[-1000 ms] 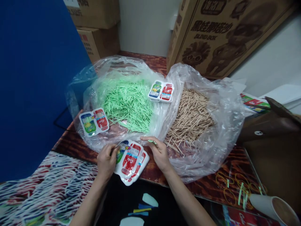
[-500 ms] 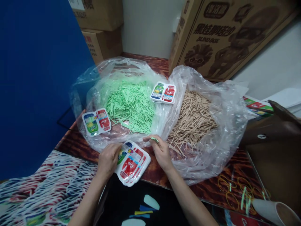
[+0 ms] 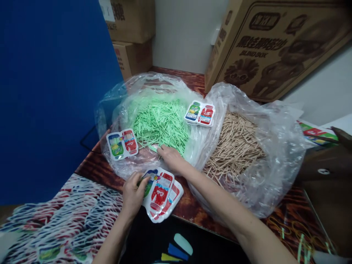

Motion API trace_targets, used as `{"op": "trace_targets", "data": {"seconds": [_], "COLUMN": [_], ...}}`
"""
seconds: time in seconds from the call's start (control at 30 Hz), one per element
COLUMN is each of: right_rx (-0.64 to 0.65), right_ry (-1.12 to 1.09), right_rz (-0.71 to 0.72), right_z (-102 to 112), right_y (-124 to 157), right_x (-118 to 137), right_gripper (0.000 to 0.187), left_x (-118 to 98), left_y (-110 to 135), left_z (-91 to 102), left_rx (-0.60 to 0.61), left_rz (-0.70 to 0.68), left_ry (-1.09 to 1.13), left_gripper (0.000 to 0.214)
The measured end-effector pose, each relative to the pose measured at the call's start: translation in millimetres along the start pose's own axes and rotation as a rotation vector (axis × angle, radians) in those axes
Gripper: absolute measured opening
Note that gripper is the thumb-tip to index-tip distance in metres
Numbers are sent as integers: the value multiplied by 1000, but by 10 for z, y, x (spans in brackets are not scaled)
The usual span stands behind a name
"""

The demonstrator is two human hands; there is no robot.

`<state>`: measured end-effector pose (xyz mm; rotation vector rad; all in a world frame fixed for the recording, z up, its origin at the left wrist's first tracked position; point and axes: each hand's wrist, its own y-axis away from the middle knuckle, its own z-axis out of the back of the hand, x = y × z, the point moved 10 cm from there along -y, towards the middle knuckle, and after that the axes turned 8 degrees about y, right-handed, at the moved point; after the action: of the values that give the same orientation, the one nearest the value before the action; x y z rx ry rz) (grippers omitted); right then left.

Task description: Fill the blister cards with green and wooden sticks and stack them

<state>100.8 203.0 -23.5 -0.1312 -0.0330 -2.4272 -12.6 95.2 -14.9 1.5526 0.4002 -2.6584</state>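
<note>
My left hand (image 3: 134,192) grips a small fanned stack of printed blister packs (image 3: 161,194), each with a green-and-blue bottle and a red Cola bottle on it. My right hand (image 3: 172,159) reaches across to the near edge of a pile of thin green sticks (image 3: 163,121) on clear plastic. Its fingers are closed at the pile, and a green stick shows by the fingertips; how many they hold is hidden. Another pack (image 3: 122,144) lies left of the pile, and a small stack of packs (image 3: 200,113) rests to its right.
Brown sticks (image 3: 236,143) lie on a second clear plastic bag (image 3: 283,161) at the right. A printed cardboard box (image 3: 255,55) stands behind, a blue panel (image 3: 55,91) at left. Many packs (image 3: 68,216) are piled front left; rubber bands (image 3: 280,225) lie front right.
My right hand has moved left and away from me, from beside the packs to the green sticks. The packs in my left hand have fanned apart. The view has shifted slightly.
</note>
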Motion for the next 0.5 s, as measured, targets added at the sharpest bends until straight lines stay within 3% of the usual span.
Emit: {"op": "trace_targets", "data": {"seconds": [0.17, 0.27, 0.33, 0.4, 0.5], "right_rx": [82, -12, -163, -303, -336], "right_ry": [137, 13, -229, -649, -1412], "right_rz": [0, -63, -188, -341, -454], "right_z": [-83, 20, 161, 228, 133], "right_y": [-79, -89, -40, 86, 297], "right_x": [48, -82, -281, -521, -631], "right_gripper": [21, 19, 14, 11, 5], "left_x": [-65, -119, -163, -209, -274], "left_y": [-13, -25, -29, -27, -18], "left_z": [62, 42, 18, -25, -133], "left_rx": [3, 36, 57, 86, 145], "left_rz": [-23, -37, -36, -24, -2], "left_ry": [66, 145, 201, 246, 309], "left_gripper": [23, 20, 20, 21, 22]}}
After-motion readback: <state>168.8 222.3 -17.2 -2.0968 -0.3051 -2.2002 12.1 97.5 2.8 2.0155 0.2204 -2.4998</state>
